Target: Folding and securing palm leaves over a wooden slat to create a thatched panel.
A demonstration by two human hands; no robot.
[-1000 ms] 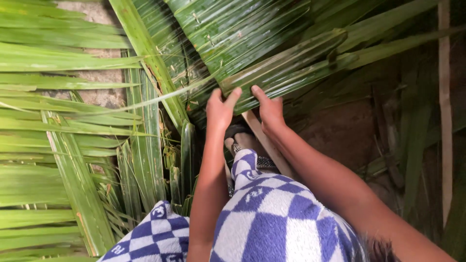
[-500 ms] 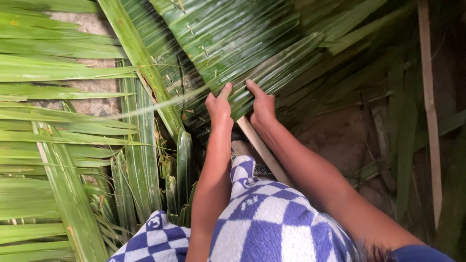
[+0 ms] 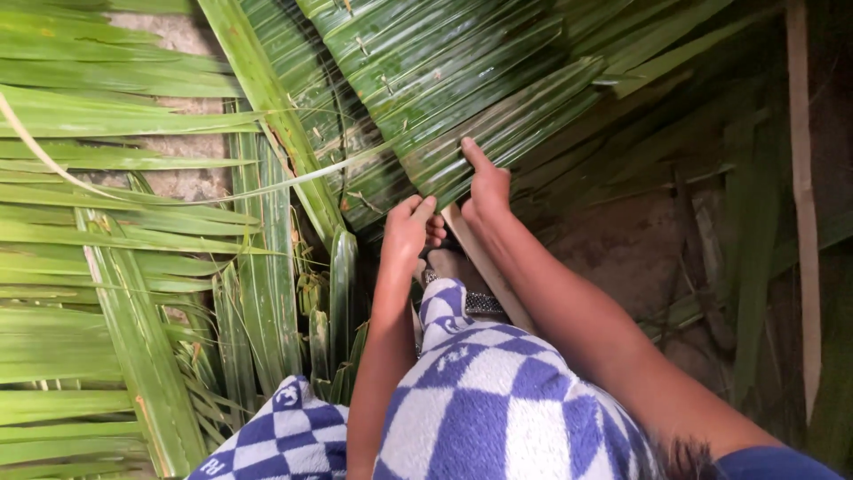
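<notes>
A: Woven palm-leaf panel (image 3: 444,80) at the grip: glossy dark green, paler stripes along the ribs.

B: Loose fronds (image 3: 98,222) left of the grip: yellow-green. Cloth (image 3: 498,400) below it: blue-and-white checks. Ground (image 3: 622,240) to its right: brown.

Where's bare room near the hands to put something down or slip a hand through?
The bare brown ground, right of the right hand and forearm and below the stitched leaf panel, is the roomiest patch. Pale ground shows only in slivers between fronds on the left. Around the left hand, the leaves, the pale stick and the checked cloth crowd in.
</notes>
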